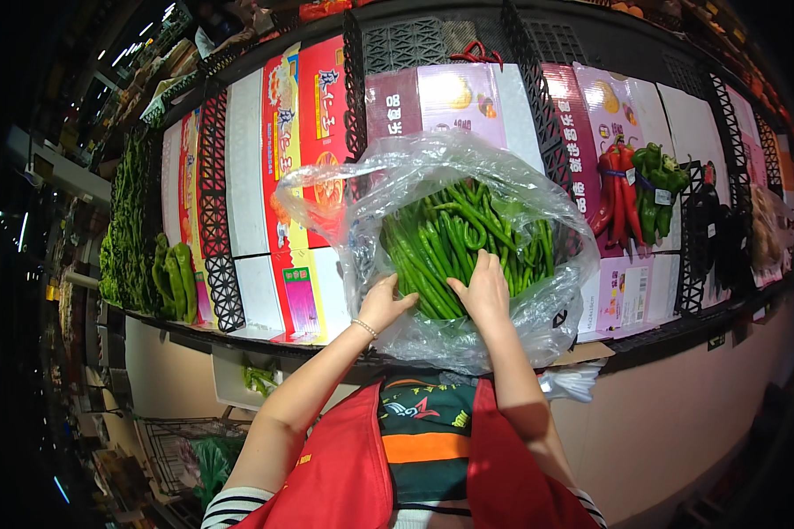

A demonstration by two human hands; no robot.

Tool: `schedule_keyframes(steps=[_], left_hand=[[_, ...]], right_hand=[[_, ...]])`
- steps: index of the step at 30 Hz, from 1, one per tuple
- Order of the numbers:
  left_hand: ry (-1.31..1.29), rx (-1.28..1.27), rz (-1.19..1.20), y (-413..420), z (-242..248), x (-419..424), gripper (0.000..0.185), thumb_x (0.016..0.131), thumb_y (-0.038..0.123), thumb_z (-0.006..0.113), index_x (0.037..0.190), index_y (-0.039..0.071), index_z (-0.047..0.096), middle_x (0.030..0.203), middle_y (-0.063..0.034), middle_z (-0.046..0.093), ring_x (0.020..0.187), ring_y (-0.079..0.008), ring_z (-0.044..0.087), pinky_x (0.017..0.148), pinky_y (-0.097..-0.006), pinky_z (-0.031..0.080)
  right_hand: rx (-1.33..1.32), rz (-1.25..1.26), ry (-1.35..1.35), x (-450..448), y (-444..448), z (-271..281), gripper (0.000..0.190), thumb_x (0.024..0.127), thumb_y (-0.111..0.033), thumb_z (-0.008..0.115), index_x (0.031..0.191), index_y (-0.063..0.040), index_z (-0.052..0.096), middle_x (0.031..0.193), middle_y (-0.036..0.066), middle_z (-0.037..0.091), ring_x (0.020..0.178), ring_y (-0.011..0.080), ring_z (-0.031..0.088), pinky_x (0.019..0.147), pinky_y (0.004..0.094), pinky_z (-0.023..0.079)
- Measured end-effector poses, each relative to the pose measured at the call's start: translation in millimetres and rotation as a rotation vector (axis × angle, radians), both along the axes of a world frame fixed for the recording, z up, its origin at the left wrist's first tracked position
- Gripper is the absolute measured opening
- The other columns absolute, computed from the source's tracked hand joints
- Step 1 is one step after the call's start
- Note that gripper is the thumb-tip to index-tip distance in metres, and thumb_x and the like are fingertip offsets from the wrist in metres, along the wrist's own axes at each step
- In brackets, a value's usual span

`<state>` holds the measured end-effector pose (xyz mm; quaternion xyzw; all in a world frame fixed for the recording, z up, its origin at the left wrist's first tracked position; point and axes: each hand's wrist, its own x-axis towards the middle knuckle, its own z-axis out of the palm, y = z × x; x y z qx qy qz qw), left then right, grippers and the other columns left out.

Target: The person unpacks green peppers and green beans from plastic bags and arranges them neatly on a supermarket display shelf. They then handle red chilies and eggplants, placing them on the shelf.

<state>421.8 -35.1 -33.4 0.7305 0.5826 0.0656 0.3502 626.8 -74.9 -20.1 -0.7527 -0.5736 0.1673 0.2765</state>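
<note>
A large clear plastic bag (549, 330) lies with its mouth spread wide on the display shelf before me. Long green chili peppers (437, 258) fill it, many lying side by side. My left hand (384, 305) is at the near left of the peppers, fingers apart, with a beaded bracelet on the wrist. My right hand (483, 284) rests on the peppers nearer the middle, thumb spread from the fingers. Whether its fingertips grip any pepper cannot be told. Both hands are inside the bag's opening.
Black plastic lattice dividers (221, 218) split the shelf, lined with flattened cardboard boxes (284, 198). Bundled red peppers (615, 192) and green peppers (655, 192) lie at right, light-green peppers (173, 278) at left. Below stand a white bin (228, 377) and a wire cart (165, 449).
</note>
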Motion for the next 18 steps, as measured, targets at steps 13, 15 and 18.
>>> schedule_keyframes(steps=[13, 15, 18], left_hand=[[-0.227, 0.123, 0.32, -6.5, -1.4, -18.2, 0.032, 0.078, 0.003, 0.051, 0.108, -0.003, 0.041, 0.094, -0.021, 0.054, 0.089, -0.0345, 0.055, 0.083, -0.0388, 0.044], [-0.138, 0.094, 0.217, -5.5, -6.9, -28.9, 0.032, 0.078, 0.002, 0.049, 0.108, -0.003, 0.043, 0.094, -0.0208, 0.055, 0.089, -0.0339, 0.056, 0.083, -0.0388, 0.045], [0.072, 0.258, 0.149, -14.7, -9.7, -28.7, 0.032, 0.078, 0.001, 0.048, 0.11, -0.004, 0.045, 0.099, -0.0218, 0.056, 0.094, -0.034, 0.057, 0.084, -0.0385, 0.045]], right_hand=[[0.015, 0.02, 0.122, 18.2, -2.6, -18.0, 0.056, 0.075, -0.021, 0.072, 0.119, 0.002, 0.046, 0.107, 0.017, 0.052, 0.088, 0.0296, 0.06, 0.077, 0.0385, 0.048], [0.018, 0.014, 0.129, 19.2, -4.6, -17.3, 0.056, 0.075, -0.021, 0.072, 0.119, 0.002, 0.046, 0.107, 0.017, 0.052, 0.089, 0.0299, 0.06, 0.077, 0.0385, 0.048], [0.029, 0.036, 0.117, 20.8, -7.8, -13.1, 0.055, 0.076, -0.021, 0.071, 0.119, 0.002, 0.047, 0.108, 0.017, 0.052, 0.09, 0.0304, 0.059, 0.078, 0.0386, 0.048]])
